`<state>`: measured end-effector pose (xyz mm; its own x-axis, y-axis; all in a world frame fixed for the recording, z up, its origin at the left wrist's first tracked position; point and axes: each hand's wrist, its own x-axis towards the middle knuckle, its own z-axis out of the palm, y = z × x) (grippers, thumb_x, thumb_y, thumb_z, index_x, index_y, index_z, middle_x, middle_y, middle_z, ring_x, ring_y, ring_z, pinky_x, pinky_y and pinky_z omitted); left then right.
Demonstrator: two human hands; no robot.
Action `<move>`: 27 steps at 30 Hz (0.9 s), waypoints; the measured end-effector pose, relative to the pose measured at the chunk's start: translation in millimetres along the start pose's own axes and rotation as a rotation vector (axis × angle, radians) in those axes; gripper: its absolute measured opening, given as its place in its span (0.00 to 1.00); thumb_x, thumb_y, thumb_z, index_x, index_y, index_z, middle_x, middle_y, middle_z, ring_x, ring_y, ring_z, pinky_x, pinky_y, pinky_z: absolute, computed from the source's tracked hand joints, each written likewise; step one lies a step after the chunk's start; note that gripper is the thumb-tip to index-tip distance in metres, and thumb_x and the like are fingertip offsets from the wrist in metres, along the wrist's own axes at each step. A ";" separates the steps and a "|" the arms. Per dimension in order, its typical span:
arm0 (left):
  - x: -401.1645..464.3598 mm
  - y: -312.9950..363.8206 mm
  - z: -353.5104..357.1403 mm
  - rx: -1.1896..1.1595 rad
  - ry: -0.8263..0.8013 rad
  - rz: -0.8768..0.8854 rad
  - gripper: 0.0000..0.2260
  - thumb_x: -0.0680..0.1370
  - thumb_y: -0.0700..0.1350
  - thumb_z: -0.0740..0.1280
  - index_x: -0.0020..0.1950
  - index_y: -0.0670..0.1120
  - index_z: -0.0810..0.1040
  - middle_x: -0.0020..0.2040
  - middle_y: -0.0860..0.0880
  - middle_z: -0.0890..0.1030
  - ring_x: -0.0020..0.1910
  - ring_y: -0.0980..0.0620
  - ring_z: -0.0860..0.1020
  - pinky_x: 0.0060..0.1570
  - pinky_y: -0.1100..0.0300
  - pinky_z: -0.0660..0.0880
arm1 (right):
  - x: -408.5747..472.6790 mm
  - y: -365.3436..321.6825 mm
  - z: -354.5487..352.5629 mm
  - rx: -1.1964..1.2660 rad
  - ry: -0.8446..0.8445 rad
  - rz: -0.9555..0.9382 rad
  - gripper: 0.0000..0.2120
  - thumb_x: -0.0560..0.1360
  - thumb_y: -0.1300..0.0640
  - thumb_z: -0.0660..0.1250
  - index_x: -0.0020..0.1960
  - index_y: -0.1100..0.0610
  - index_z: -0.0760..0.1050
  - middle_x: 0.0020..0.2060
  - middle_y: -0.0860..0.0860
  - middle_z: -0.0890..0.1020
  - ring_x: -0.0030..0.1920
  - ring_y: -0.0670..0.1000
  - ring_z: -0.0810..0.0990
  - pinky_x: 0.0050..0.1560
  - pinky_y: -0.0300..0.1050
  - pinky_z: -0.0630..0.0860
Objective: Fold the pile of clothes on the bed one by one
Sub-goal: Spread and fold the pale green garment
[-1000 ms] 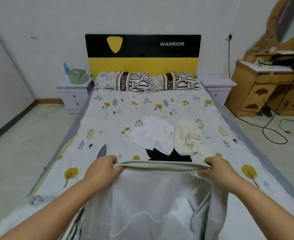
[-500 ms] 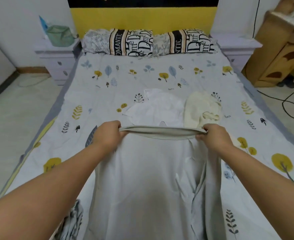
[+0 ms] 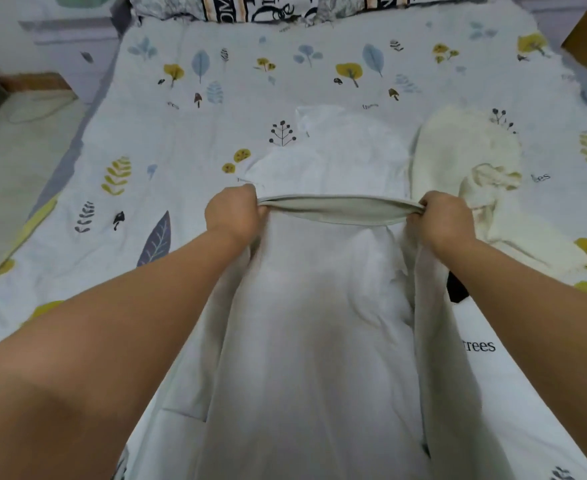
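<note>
Gripping grey garment point(image 3: 305, 341) waistband: left hand point(image 3: 233, 213); right hand point(image 3: 441, 220).

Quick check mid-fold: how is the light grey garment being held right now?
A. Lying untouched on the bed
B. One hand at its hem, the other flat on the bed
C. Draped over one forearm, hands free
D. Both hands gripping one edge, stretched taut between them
D: the left hand and the right hand each grip an end of the light grey garment, its top edge pulled taut between them.

Black garment point(image 3: 457, 289) mostly hidden.
</note>
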<state>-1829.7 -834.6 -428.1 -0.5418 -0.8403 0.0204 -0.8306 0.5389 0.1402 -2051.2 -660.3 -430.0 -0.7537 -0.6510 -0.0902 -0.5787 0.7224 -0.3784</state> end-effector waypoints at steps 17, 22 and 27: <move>-52.0 -11.0 143.5 0.311 -0.388 0.189 0.30 0.78 0.64 0.41 0.75 0.54 0.34 0.77 0.44 0.36 0.76 0.45 0.44 0.69 0.42 0.33 | -40.3 45.7 134.8 -0.453 -0.309 -0.193 0.35 0.76 0.34 0.42 0.76 0.50 0.36 0.75 0.53 0.36 0.75 0.54 0.34 0.72 0.59 0.37; -58.1 0.6 122.3 0.250 -0.412 0.200 0.28 0.81 0.58 0.47 0.77 0.49 0.43 0.77 0.42 0.43 0.76 0.44 0.45 0.71 0.41 0.39 | -52.7 38.2 110.7 -0.319 -0.275 -0.289 0.30 0.79 0.42 0.50 0.76 0.53 0.48 0.76 0.54 0.46 0.76 0.54 0.43 0.72 0.59 0.44; -118.1 14.2 91.0 -0.010 -0.221 0.265 0.18 0.78 0.47 0.57 0.67 0.47 0.68 0.72 0.46 0.64 0.70 0.49 0.62 0.70 0.49 0.51 | -131.8 42.3 72.5 -0.054 -0.060 -0.381 0.21 0.72 0.64 0.69 0.64 0.66 0.72 0.64 0.67 0.71 0.65 0.66 0.70 0.64 0.59 0.65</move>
<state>-1789.2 -722.3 -518.6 -0.7545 -0.6373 -0.1570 -0.6563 0.7355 0.1683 -1953.8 -560.8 -501.0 -0.4629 -0.8864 -0.0070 -0.8303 0.4363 -0.3466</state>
